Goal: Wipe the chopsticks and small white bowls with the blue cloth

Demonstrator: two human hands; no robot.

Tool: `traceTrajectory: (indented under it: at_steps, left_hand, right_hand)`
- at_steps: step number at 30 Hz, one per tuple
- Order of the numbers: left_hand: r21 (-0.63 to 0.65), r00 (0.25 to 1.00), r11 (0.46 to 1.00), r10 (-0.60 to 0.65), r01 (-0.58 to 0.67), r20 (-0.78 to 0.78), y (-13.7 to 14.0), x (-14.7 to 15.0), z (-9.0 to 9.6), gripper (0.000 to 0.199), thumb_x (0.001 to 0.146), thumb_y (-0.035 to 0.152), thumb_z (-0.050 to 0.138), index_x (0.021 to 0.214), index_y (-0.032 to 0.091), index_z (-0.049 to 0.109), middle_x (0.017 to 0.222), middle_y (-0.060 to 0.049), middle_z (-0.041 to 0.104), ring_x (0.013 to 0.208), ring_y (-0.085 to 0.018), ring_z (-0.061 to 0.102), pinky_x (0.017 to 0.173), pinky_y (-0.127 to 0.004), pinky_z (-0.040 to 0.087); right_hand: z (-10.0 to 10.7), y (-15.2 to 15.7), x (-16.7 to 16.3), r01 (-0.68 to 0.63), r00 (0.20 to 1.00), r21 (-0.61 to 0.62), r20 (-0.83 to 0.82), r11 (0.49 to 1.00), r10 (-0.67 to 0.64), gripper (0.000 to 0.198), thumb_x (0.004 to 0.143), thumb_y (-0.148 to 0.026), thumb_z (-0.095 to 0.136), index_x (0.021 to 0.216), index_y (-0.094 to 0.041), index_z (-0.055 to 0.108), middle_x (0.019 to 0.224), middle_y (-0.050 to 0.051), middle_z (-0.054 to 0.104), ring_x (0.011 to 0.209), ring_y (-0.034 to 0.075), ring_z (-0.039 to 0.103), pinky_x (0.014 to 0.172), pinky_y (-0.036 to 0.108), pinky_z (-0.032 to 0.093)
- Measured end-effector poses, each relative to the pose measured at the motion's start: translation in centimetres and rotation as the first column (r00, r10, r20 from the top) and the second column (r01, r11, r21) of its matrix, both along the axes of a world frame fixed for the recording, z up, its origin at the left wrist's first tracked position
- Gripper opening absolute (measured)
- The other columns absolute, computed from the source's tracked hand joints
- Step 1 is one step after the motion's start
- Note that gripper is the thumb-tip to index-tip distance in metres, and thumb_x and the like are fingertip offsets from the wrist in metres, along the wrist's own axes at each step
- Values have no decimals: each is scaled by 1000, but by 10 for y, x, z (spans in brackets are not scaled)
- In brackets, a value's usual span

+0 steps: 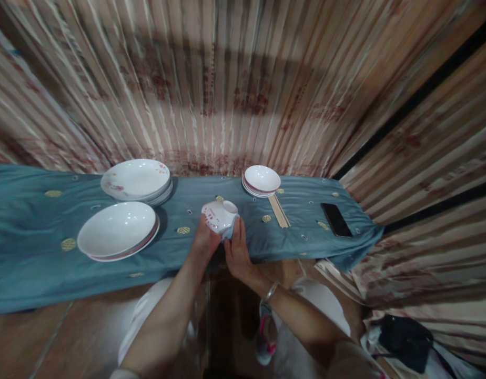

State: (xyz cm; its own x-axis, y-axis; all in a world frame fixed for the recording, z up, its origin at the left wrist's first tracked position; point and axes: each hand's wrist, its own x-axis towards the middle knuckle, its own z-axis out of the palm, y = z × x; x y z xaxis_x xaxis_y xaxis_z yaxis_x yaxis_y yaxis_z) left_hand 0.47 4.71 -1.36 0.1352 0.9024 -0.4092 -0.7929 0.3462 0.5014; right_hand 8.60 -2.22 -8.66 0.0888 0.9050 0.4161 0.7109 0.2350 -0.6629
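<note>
A white bowl with red markings is held tilted on its side over the front of the table, its foot ring facing up and to the right. My left hand is closed on the bowl's left and lower side. My right hand presses a light blue cloth against the bowl's right side, with the fingers close together. Most of the cloth is hidden behind the fingers. Beyond the bowl, to the right, stand stacked small white bowls, and a bundle of chopsticks lies just in front of them.
At the left, a stack of floral plates sits behind stacked large bowls. A black phone lies near the right end of the blue tablecloth. Curtains hang behind and to the right. A black bag is at the lower right.
</note>
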Motion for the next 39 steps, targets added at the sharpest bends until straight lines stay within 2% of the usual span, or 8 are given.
traceTrajectory:
  at_steps: [5, 9, 13, 17, 23, 31, 36, 39]
  left_hand:
    - [34, 999, 999, 36, -37, 14, 1, -1, 2, 50, 99, 32, 22, 130, 13, 56, 120, -12, 69, 124, -22, 55, 108, -37, 40]
    - [28, 999, 999, 31, -31, 17, 2, -1, -1, 51, 99, 33, 22, 128, 11, 57, 119, -13, 69, 124, -24, 55, 109, -40, 39]
    - [-3, 1000, 1000, 12, -12, 9, 3, -2, -8, 50, 99, 35, 23, 119, 11, 62, 115, -13, 70, 123, -24, 55, 109, -40, 39]
    - [-2, 1000, 1000, -5, 5, 5, 2, -3, -11, 46, 98, 36, 27, 102, 13, 67, 110, -12, 71, 119, -24, 59, 108, -39, 40]
    - [18, 1000, 999, -31, 31, -2, -3, -2, -9, 51, 98, 43, 26, 92, 15, 68, 95, -13, 74, 111, -25, 64, 103, -39, 45]
    - [53, 998, 997, -61, 62, -11, -11, 1, -7, 46, 93, 51, 41, 94, 13, 67, 102, -15, 72, 109, -23, 65, 98, -36, 50]
    - [131, 996, 991, -3, 14, -86, -12, 3, -11, 41, 90, 49, 50, 95, 13, 68, 105, -10, 72, 122, -19, 56, 106, -28, 41]
    - [189, 992, 982, 53, -30, -116, -14, 5, -11, 38, 93, 43, 47, 96, 13, 69, 111, -9, 71, 127, -18, 51, 110, -27, 35]
  right_hand:
    - [2, -7, 0, -66, 994, 28, 91, 997, 63, 70, 95, -18, 32, 152, -16, -8, 161, 14, -5, 148, 27, 2, 117, 52, 24]
    - [4, -9, 3, -137, 969, 93, 219, 986, 114, 72, 92, -8, 31, 153, -18, -6, 161, 12, -4, 148, 27, 0, 117, 54, 25]
    - [8, -7, 8, -215, 923, 138, 351, 967, 155, 72, 88, 0, 29, 153, -16, 3, 161, 14, 8, 148, 26, 1, 117, 52, 27]
    - [14, -3, 12, -254, 873, 114, 454, 960, 177, 66, 87, 1, 29, 152, -12, 19, 156, 15, 27, 148, 25, 5, 116, 49, 30]
    - [28, 1, 15, -282, 804, 63, 559, 957, 201, 60, 90, -5, 36, 149, -15, 30, 155, 11, 31, 148, 24, 13, 114, 47, 32]
    - [52, 12, 15, -317, 768, 128, 615, 940, 175, 46, 94, -14, 39, 140, -14, 46, 148, 10, 43, 144, 23, 26, 116, 43, 27]
    - [66, 20, 14, -294, 803, 141, 573, 945, 164, 42, 94, -16, 41, 135, -13, 51, 145, 11, 48, 141, 23, 31, 116, 44, 24]
    - [76, 24, 13, -282, 834, 125, 522, 951, 179, 43, 92, -18, 43, 134, -14, 52, 144, 11, 48, 140, 23, 33, 117, 45, 21]
